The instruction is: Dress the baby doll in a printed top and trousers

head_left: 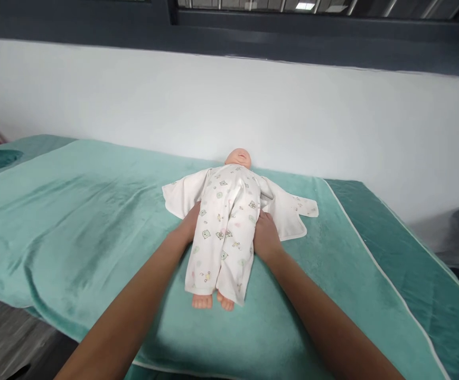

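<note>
A baby doll (239,157) lies on its back, its feet (202,301) towards me. White patterned baby trousers (223,227) cover its legs and reach high over its trunk. The feet stick out of the leg ends. A white baby shirt (288,211) spreads out on both sides beneath them, one sleeve stretched to the right. My left hand (191,221) is at the left edge of the trousers, its fingers hidden by the cloth. At the opposite edge, my right hand (267,235) has its fingers curled against the trousers, closed on the fabric.
A green plush cover (94,227) with pale edging lies over the bed. Behind it rises a white wall (134,100) below a dark window frame (253,37). Grey floor (3,338) shows at the lower left. Darker green cloth (403,248) lies at the right.
</note>
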Demonstrator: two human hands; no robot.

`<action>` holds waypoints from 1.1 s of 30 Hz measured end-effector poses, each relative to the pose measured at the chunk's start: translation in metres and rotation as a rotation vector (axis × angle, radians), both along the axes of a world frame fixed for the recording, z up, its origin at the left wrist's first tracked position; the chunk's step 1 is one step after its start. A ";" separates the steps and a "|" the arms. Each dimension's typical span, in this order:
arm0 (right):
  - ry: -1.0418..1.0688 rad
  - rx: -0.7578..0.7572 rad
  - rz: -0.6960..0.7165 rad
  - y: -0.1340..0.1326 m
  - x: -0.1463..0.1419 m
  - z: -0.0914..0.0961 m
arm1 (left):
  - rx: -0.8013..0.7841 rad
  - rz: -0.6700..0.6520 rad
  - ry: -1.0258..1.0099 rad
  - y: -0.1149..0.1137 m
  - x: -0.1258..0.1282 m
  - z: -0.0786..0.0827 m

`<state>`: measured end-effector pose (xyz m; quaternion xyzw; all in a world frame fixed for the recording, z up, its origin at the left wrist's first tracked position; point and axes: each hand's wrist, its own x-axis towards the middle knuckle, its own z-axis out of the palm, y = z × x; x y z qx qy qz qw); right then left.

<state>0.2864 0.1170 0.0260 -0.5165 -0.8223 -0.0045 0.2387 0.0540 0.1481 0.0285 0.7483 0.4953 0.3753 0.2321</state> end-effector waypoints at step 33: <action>0.089 -0.040 0.254 -0.048 0.038 -0.007 | 0.081 -0.189 -0.015 -0.038 -0.024 -0.008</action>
